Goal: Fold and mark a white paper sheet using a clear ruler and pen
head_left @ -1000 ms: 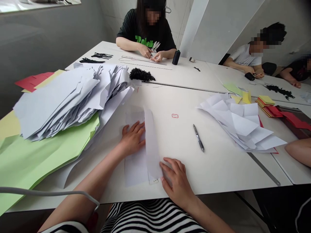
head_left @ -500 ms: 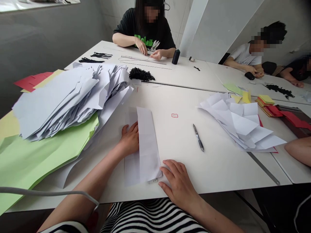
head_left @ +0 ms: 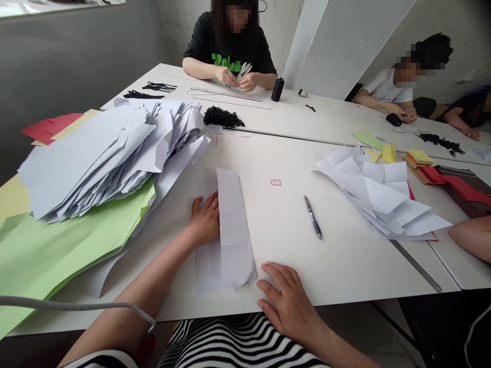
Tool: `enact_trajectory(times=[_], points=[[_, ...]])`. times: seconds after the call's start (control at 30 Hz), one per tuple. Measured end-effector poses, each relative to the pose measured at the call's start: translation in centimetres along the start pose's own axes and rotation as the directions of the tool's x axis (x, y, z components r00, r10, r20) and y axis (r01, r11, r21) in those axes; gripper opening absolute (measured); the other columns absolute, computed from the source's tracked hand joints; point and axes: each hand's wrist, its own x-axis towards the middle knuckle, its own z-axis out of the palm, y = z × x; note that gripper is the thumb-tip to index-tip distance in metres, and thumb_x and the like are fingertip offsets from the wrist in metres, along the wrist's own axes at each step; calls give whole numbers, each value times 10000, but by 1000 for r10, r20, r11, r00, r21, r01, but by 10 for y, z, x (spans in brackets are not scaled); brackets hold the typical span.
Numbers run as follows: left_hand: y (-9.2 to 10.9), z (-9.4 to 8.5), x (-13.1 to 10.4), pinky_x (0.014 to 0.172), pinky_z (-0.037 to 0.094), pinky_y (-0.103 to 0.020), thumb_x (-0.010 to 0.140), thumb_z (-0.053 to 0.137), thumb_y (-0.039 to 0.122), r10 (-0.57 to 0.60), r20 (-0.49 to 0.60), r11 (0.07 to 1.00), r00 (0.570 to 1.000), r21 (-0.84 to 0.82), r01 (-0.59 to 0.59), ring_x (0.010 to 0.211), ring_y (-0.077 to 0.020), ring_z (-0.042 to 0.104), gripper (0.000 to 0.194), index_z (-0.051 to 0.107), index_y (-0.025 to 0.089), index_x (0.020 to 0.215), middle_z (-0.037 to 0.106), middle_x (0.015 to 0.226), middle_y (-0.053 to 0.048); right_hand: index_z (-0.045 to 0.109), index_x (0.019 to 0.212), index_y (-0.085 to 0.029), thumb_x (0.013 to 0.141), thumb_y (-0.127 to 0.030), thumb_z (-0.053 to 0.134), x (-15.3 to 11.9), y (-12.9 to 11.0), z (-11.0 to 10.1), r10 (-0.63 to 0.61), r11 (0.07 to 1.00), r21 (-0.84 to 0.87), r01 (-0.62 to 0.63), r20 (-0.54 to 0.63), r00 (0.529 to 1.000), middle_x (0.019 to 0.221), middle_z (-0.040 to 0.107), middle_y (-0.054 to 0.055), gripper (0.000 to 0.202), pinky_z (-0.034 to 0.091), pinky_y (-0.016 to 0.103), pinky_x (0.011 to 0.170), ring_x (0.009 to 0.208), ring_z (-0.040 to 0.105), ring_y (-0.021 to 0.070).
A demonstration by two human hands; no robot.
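Observation:
A folded sheet of white paper (head_left: pixel 236 230) lies before me on the table, its right-hand flap standing over the lower layer. My left hand (head_left: pixel 205 221) rests flat on the lower layer, fingers spread, with the fingertips partly hidden under the flap. Just right of the paper's near corner, my right hand (head_left: pixel 286 296) is open and holds nothing, fingers apart, close to the table edge. Under the paper's near end a small clear strip (head_left: pixel 241 286), perhaps a ruler's end, pokes out. A pen (head_left: pixel 313 217) lies farther right on the table.
A tall heap of white sheets (head_left: pixel 84 163) and green paper (head_left: pixel 76 250) fills the left. Creased white papers (head_left: pixel 376 194) and a metal ruler (head_left: pixel 416 266) lie right. Across the table a person (head_left: pixel 233 56) handles thread near a black spool (head_left: pixel 277 89). A grey cable (head_left: pixel 76 305) crosses my left arm.
My right hand has drawn back slightly right and toward me, away from the paper's edge. My left hand stays put. The person opposite has brought their hands closer together.

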Motion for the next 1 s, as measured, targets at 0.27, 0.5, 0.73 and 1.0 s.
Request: enact_trajectory(times=[0.27,0.5,0.73,1.0], points=[[-2,0,-2,1015,143,-542,779,403,202,3,3,1000,1000,-8,-3,1300,-286,242,497,450,322,1259,423,1331,-59,495,1200,-188,867,-246,444,17,16,-8,27,995,93,-27,-5,1000,1256,509,93,342,402,409,956,1199,410,220],[-4,-4,-5,1005,183,-525,789,396,220,11,-16,1000,1000,22,-11,1293,-294,261,508,415,328,1286,405,1354,-49,441,1281,-201,912,-279,365,94,35,18,89,996,-15,-91,-76,993,1374,401,55,385,316,417,990,1272,313,214],[-4,-8,-6,998,190,-515,809,388,205,7,-13,999,1000,35,-6,1296,-276,261,495,409,324,1289,413,1351,-59,504,1208,-221,903,-220,364,132,46,31,120,991,-44,-129,-167,979,1346,431,66,336,308,410,960,1248,340,213],[-5,-9,-6,1004,184,-528,787,407,190,9,5,999,1000,35,-10,1284,-293,280,516,419,324,1285,438,1326,-60,513,1163,-211,888,-157,367,170,56,32,147,983,-80,-164,-180,973,1360,408,88,316,308,393,951,1254,332,209]])
